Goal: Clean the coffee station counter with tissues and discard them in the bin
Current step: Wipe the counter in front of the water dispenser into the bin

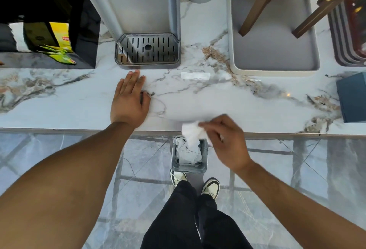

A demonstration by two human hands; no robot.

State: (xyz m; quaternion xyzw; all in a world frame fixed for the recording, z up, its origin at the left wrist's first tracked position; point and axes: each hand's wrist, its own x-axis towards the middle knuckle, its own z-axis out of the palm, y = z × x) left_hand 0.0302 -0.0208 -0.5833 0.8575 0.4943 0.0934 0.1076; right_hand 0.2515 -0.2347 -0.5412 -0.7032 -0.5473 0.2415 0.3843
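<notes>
My right hand (225, 141) pinches a crumpled white tissue (191, 132) at the front edge of the marble counter (198, 102), directly above the small grey bin (204, 166) on the floor. The bin holds several crumpled white tissues (188, 153). My left hand (129, 98) lies flat and open on the counter, fingers spread, just in front of the coffee machine's drip tray (147, 49). Nothing is in that hand.
A coffee machine (136, 11) stands at the back. A black organiser with yellow tea sachets (59, 50) is at the left, a grey tray (273, 54) with a wooden stand at the right, and a dark blue box (353, 98) at the far right. My shoes (211, 187) stand behind the bin.
</notes>
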